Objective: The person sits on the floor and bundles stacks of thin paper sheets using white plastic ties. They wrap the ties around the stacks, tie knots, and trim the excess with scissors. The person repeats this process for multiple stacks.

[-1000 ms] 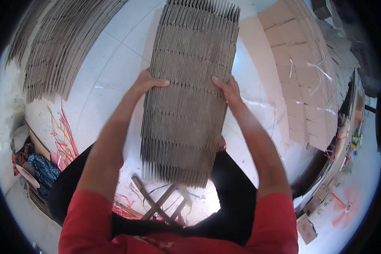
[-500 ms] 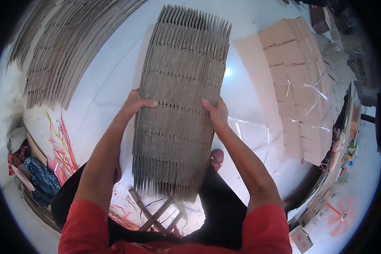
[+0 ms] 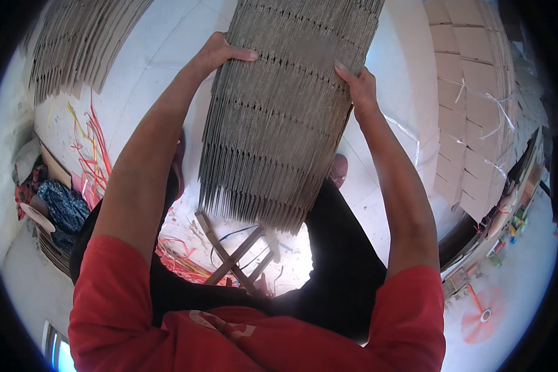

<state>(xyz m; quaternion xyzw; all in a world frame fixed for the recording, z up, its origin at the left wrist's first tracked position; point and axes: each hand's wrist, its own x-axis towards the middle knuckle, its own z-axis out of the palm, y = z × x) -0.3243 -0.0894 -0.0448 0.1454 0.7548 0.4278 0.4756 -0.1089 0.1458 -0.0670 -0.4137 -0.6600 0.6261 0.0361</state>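
Note:
I hold a thick stack of flat corrugated cardboard sheets on edge in front of me, its layered edges facing the camera. My left hand grips the stack's left side, thumb over the front. My right hand clasps its right side. Both arms in red sleeves reach up from the lower edge.
Another fanned pile of cardboard sheets lies at the upper left. Bundled flat cartons tied with white straps lie at the right. Red and yellow straps litter the white floor. A small wooden frame sits below the stack. A fan stands lower right.
The stack with both hands on it has come closer to the camera and shifted up in the picture; my grip on its two sides stays the same.

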